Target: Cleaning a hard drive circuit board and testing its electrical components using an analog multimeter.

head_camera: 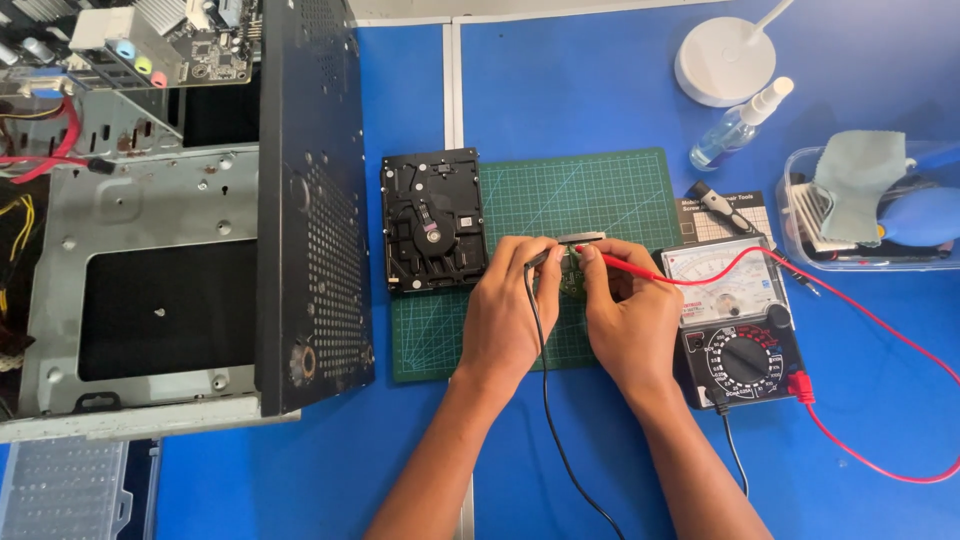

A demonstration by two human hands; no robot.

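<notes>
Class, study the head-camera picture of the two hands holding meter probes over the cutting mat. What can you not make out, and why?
- Small circuit board, head view: mostly hidden by the left hand and right hand.
- Black probe tip: covered by left fingers.
- Multimeter needle reading: too small.
- Computer case: cut off by the left and top edges.
- Red lead: leaves the right edge.

Two bare forearms enter from about six o'clock, ending in the left hand (pixel 508 315) and right hand (pixel 632 318). No sleeves, gloves, rings or watch cover what shows; fingernails are short.
</notes>
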